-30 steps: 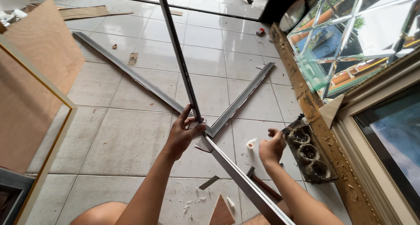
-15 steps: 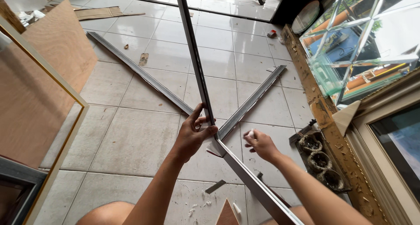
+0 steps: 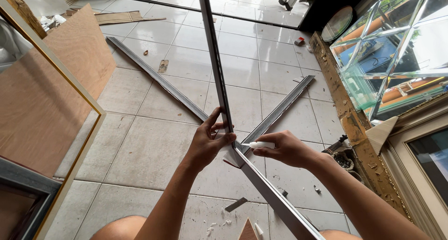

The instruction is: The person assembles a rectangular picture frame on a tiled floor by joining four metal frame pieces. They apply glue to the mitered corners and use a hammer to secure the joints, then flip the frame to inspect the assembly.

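Fingers [image 3: 219, 139] pinching metal frame corner [image 3: 232, 149], white tube [image 3: 262, 145] alongside

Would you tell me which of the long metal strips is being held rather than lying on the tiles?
The dark strip running straight up the middle, pinched by the left hand; both others lie flat on the tiles.

Brushed grey metal frame bar [image 3: 215, 67], glossy floor tiles [image 3: 154, 151] — matt plywood board [image 3: 51, 95], small white plastic tube [image 3: 261, 145]
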